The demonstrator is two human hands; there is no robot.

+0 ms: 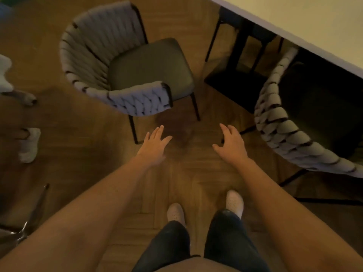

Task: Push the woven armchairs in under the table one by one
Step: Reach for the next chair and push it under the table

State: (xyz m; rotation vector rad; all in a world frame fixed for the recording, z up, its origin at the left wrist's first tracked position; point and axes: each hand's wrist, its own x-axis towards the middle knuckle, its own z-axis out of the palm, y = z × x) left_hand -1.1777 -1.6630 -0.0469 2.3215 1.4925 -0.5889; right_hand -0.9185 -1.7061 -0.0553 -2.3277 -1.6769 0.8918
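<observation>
Clearly, the freestanding armchair [149,63] opens rightward toward the table [314,20].

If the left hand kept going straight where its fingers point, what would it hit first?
Probably the near armrest of the pulled-out armchair: the open left hand points at its front end. Height is hard to judge, so it could pass over.

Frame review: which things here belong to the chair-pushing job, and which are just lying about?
Job: pulled-out woven armchair, second woven armchair partly under the table, left hand, right hand, both open.
Lying about: white bundle at left edge, unidentifiable; metal frame bottom left.
</observation>
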